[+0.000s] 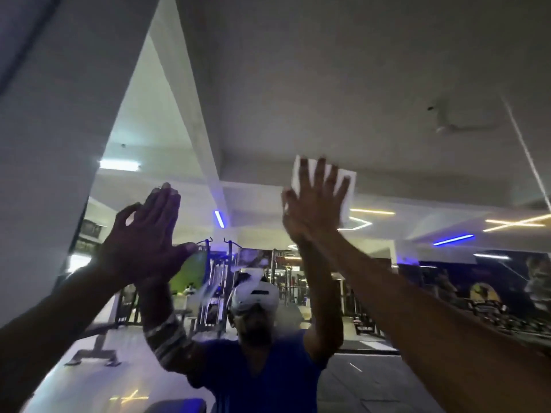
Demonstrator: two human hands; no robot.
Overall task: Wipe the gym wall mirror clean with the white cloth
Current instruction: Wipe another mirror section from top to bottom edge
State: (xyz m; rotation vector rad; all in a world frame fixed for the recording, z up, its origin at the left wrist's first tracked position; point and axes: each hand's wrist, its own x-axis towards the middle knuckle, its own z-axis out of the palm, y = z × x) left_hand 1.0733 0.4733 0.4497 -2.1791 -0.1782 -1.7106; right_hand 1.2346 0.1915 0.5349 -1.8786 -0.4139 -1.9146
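Both arms are raised against the mirror (387,84), which fills most of the view and reflects a gym. The right hand (313,204) is flat and spread wide, its fingers straight and fanned upward, pressing the white cloth (347,186) against the glass high up, just right of the middle of the view. The cloth is folded into a rough rectangle; its top corners and right edge show past the fingers, and the rest lies under the palm. This hand and the cloth are blurred, so whether the thumb hooks round the cloth's edge I cannot tell. The left hand (143,242) is also open, fingers straight and close together, pointing up and to the right, thumb stretched out to the side; it holds nothing and lies flat on the mirror, meeting its own reflection fingertip to fingertip. It sits lower than the right hand and well apart from the cloth. Between the 2 arms the glass shows the person's reflection in a blue shirt (262,371) with a white headset (253,296) on the head. Behind that reflection stand weight machines (214,281), a bench (98,344) at the lower left, and blue and yellow strip lights (453,239) on the ceiling. A plain white wall (44,144) borders the mirror on the left.
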